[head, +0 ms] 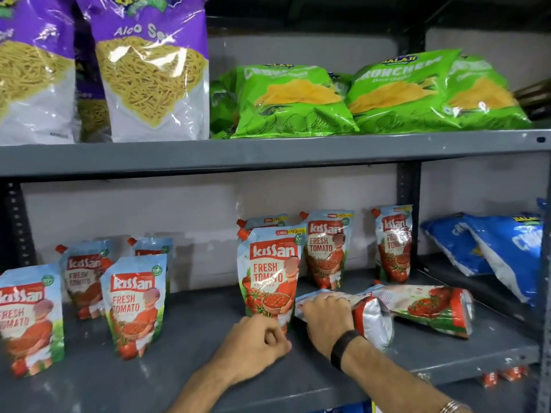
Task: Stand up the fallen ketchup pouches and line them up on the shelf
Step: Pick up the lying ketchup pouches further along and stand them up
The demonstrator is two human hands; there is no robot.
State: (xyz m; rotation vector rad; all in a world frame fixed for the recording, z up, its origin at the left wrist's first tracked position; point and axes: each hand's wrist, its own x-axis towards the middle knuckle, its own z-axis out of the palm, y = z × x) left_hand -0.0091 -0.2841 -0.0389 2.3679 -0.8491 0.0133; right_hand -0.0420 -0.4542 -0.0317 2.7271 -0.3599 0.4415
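— So, from the head camera: why is your left hand (pixel 256 338) down at the foot of that upright pouch (pixel 269 269)?

— I keep it there as a steadying stop. My fingers are curled nearly closed, thumb pinching the pouch's lower corner, so it stays standing on the shelf (pixel 179 380) while my other hand works right beside it.

— And the right hand (pixel 326 315)?

— It lies palm-down over the near fallen pouch (pixel 366 315), fingers wrapped across its top end. I take it from above because it is flat on its side with the base turned toward me; gripping the upper part should let me tip it up onto that base. Whether my fingers close fully underneath, I cannot tell; the hand hides that.

— There is another one down?

— Yes, the far fallen pouch (pixel 429 308) lies just beside it to the right, the two touching or overlapping where they meet. That one waits.

— Where would they go?

— I judge the gap on the shelf's front, right of the pouch I am steadying. Behind stand the back pouch (pixel 328 248) and the right-hand pouch (pixel 393 242), and the left group of pouches (pixel 134 302) is already upright, though loosely staggered, so lining up is not yet done.
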